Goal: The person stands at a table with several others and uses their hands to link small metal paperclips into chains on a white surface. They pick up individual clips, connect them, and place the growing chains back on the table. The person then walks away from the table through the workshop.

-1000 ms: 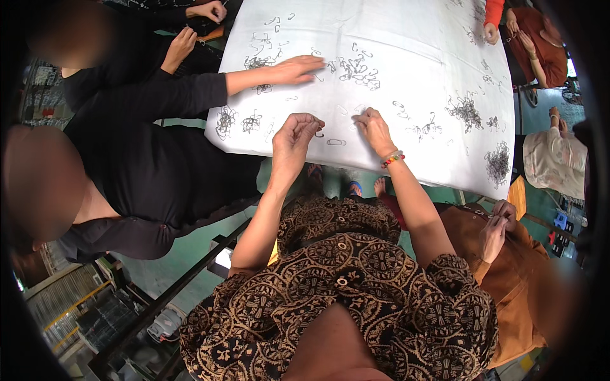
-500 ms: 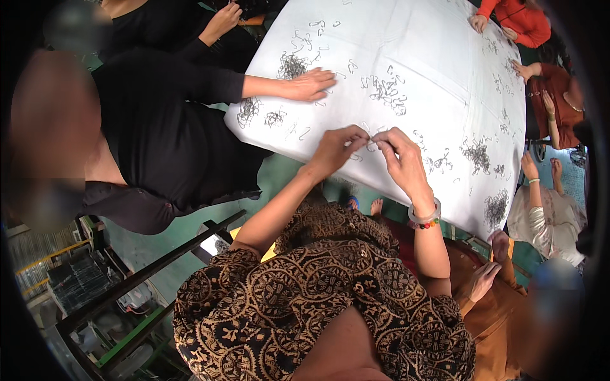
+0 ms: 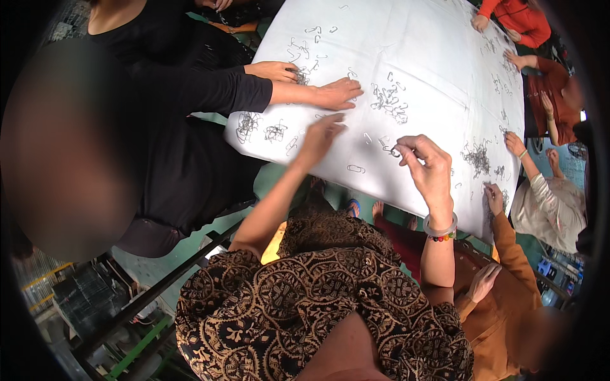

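Observation:
Small bent wire hooks (image 3: 389, 101) lie scattered in clusters on a white-covered table (image 3: 432, 44). My right hand (image 3: 429, 166), with a bangle and beaded bracelet at the wrist, is low over the near part of the table. Its thumb and forefinger pinch a dark wire hook (image 3: 395, 152), partly hidden by the fingertips. My left hand (image 3: 319, 141) is above the near left part, apart from the right one; its fingers are smeared by motion. Near the front edge, between my hands, lies an oval wire loop (image 3: 356, 169).
To my left, a person in black (image 3: 210, 89) has a hand (image 3: 338, 94) on the table close to my left hand. Someone in brown (image 3: 502, 273) reaches in at my right. Other people work along the right edge. A dark metal frame (image 3: 152, 298) stands lower left.
My hands have parted from their shared pinch, the left moving left and the right moving right. The oval wire loop now shows near the front edge. The neighbour's hand has shifted right.

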A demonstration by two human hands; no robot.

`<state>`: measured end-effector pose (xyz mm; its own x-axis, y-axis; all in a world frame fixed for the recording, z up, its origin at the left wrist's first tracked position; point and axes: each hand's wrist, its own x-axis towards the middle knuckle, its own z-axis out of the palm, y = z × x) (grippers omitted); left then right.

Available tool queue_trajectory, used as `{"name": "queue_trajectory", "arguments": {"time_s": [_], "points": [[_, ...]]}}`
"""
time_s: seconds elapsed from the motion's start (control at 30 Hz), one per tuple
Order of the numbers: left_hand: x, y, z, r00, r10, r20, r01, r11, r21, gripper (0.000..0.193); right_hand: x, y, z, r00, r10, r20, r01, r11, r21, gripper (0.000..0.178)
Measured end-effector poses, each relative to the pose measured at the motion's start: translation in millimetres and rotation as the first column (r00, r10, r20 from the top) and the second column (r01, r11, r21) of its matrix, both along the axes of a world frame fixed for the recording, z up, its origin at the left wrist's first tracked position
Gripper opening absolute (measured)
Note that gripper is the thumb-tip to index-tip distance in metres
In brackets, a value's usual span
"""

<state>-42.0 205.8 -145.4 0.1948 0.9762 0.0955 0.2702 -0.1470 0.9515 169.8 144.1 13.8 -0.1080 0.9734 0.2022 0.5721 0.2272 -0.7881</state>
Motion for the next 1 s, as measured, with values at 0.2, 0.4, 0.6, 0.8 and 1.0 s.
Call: {"name": "queue_trajectory", "arguments": {"time_s": [0.2, 0.4, 0.6, 0.8, 1.0], "points": [[-35, 64, -83, 0.799, 0.104, -0.593, 0.104, 0.946, 0.306, 0.015, 2, -3, 8, 0.995, -0.096, 0.0, 0.096, 0.995, 0.013, 0.014], [-33, 70, -101, 0.683, 0.072, -0.727, 0.211, 0.933, 0.292, 0.016, 8, -5, -3, 0.938, -0.273, -0.215, 0.229, 0.951, -0.208, 0.016], [10, 28, -19, 0.997, -0.017, -0.07, 0.009, 0.994, -0.112, 0.019, 11, -4, -23, 0.887, -0.324, -0.33, 0.278, 0.943, -0.182, 0.013], [50, -19, 85, 0.806, -0.11, 0.582, 0.279, 0.937, -0.21, 0.018, 4, -8, -34, 0.857, -0.359, -0.371, 0.305, 0.932, -0.197, 0.013], [68, -37, 112, 0.907, -0.136, 0.398, 0.143, 0.99, 0.012, 0.014, -4, -11, -29, 0.83, -0.35, -0.435, 0.298, 0.937, -0.184, 0.013]]}}
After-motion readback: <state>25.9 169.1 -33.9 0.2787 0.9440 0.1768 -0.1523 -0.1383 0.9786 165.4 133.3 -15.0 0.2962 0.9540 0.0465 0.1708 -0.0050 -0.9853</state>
